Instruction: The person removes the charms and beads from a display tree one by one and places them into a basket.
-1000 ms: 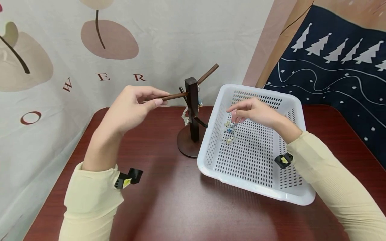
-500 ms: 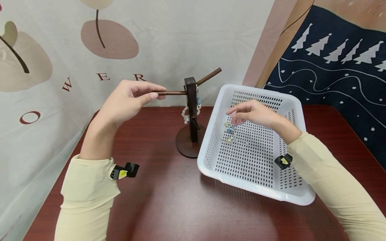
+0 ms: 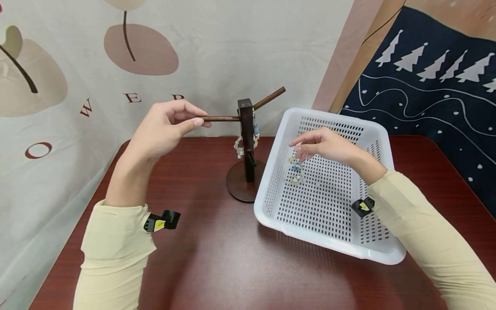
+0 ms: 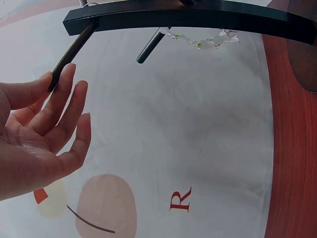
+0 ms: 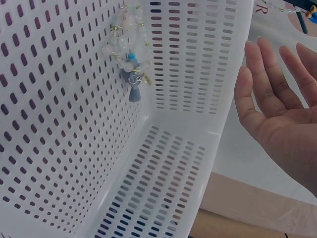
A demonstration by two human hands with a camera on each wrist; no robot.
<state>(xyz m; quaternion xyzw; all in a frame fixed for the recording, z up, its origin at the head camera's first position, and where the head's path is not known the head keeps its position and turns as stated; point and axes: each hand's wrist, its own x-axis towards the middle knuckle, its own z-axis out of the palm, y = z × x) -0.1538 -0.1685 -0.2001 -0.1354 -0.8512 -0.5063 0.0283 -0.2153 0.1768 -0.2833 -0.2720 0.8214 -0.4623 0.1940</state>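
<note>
A dark wooden bracelet stand (image 3: 246,146) with a round base stands upright on the table. My left hand (image 3: 166,127) pinches the end of its upper left peg (image 3: 222,119) between thumb and fingertips; the left wrist view shows the other fingers spread loosely. Hanging on the stand are a pale beaded bracelet (image 4: 198,43) and beads with a blue charm (image 3: 255,129). My right hand (image 3: 325,146) hovers above the white basket, fingers loosely bent and holding nothing. Below its fingertips, clear beaded bracelets (image 5: 130,44) with a blue-grey tassel charm (image 5: 134,93) lie in the basket.
The white perforated basket (image 3: 329,247) stands right of the stand, its rim close to the stand's base. A reddish-brown table (image 3: 217,258) carries both. Behind hang a pale printed cloth (image 3: 217,51) and a dark blue cloth with white trees (image 3: 434,99).
The stand has turned slightly, its left peg swinging up to level and its right peg moving right. My left hand has shifted up and left with the peg. The right hand has barely moved.
</note>
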